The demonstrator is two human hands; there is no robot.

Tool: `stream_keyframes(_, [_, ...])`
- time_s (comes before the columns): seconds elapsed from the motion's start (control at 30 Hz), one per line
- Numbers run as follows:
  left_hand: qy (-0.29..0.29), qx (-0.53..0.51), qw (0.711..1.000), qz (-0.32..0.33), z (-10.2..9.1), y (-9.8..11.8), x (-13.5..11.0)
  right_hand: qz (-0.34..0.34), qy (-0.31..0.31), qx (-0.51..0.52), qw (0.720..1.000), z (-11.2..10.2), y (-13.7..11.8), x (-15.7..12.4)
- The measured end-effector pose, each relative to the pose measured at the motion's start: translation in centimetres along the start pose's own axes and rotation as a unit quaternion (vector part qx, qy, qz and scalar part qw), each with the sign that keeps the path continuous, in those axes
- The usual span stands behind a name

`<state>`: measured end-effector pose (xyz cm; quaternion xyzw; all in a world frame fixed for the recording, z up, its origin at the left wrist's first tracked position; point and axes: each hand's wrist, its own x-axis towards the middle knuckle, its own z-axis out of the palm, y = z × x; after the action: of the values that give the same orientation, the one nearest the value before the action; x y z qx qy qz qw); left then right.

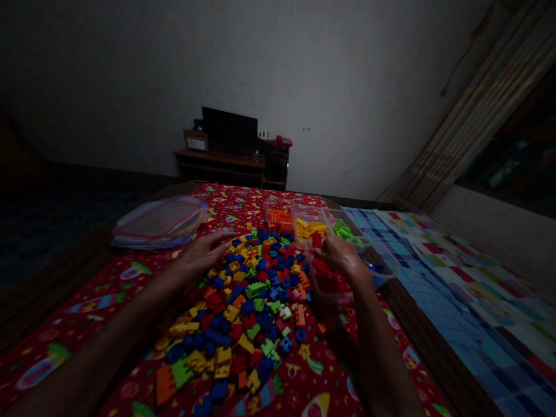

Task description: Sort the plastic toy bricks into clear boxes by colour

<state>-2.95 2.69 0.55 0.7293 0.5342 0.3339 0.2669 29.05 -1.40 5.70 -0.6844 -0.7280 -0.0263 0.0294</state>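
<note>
Across the middle of a red, rocket-patterned cloth (330,370), a loose pile of toy bricks (256,289) is spreading in blue, yellow, red, green and orange, with a large orange brick (165,387) lying near its closest left corner. Two bare forearms are framing the pile. On the right, a clear tub of red bricks (332,297) is standing just beside it. The right hand (341,255) is hovering over this tub and seems to be pinching a red brick (317,239) at the fingertips (dim light is blurring the grip). The left hand (206,255) is hanging by the pile's far left edge, fingers stretched, thumb apart, grasping nothing that shows; I cannot tell whether it is touching bricks. For a clean release, the right hand should be lowering inside the rim before letting go, clear of the neighbouring tubs.

Close by, a tub of blue bricks (391,275) is sitting to the right, with yellow, green and orange bricks filling tubs behind. Farther left, a stack of lids (156,223) is lying on the cloth. Beyond, a desk (217,155) is standing against the wall (369,87), supporting a dark monitor (230,130) and a red telephone (284,141).
</note>
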Motion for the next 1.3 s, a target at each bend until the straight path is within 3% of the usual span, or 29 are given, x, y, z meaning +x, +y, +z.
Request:
stream_keyframes(0.1, [-0.025,0.042,0.999,-0.006,-0.3,-1.1,0.2,0.033,-0.017,-0.032,0.999,0.4,1.1,0.2])
stream_keyframes(0.2, [-0.056,0.065,0.996,-0.005,0.4,-0.5,-0.1,0.0,0.034,-0.014,0.999,0.9,0.1,0.5])
stream_keyframes(0.3, [-0.082,0.061,0.994,0.045,2.3,0.5,-0.8,-0.1,0.06,0.032,0.993,1.8,-2.7,0.4])
stream_keyframes(0.43, [-0.109,0.049,0.985,0.128,4.6,0.6,-1.6,-0.286,0.005,0.121,0.951,4.0,-7.0,-0.3])
stream_keyframes(0.5, [-0.116,0.059,0.981,0.142,4.9,0.1,-1.7,-0.33,-0.013,0.142,0.933,5.0,-8.1,-0.5])
stream_keyframes(0.67, [-0.105,0.098,0.985,0.096,3.3,-1.3,-1.1,-0.311,-0.012,0.144,0.939,5.5,-7.4,-0.3])
stream_keyframes(0.83, [-0.079,0.093,0.991,0.045,2.1,-1.1,-0.4,-0.195,0.035,0.13,0.972,5.2,-6.6,1.3])
stream_keyframes(0.9, [-0.045,0.09,0.994,0.037,1.7,-1.2,-0.1,-0.181,0.032,0.126,0.975,5.3,-6.9,2.4])
stream_keyframes(1.07, [0.015,0.111,0.993,0.023,1.1,-3.7,0.7,-0.252,0.003,0.102,0.962,5.5,-8.8,5.0])
stream_keyframes(1.2, [-0.008,0.082,0.997,-0.012,1.7,-7.1,0.7,-0.276,-0.033,0.044,0.959,5.4,-10.1,4.8])
stream_keyframes(1.3, [-0.047,0.029,0.998,-0.011,2.1,-8.4,0.7,-0.341,-0.052,0.039,0.938,4.7,-10.0,3.2])
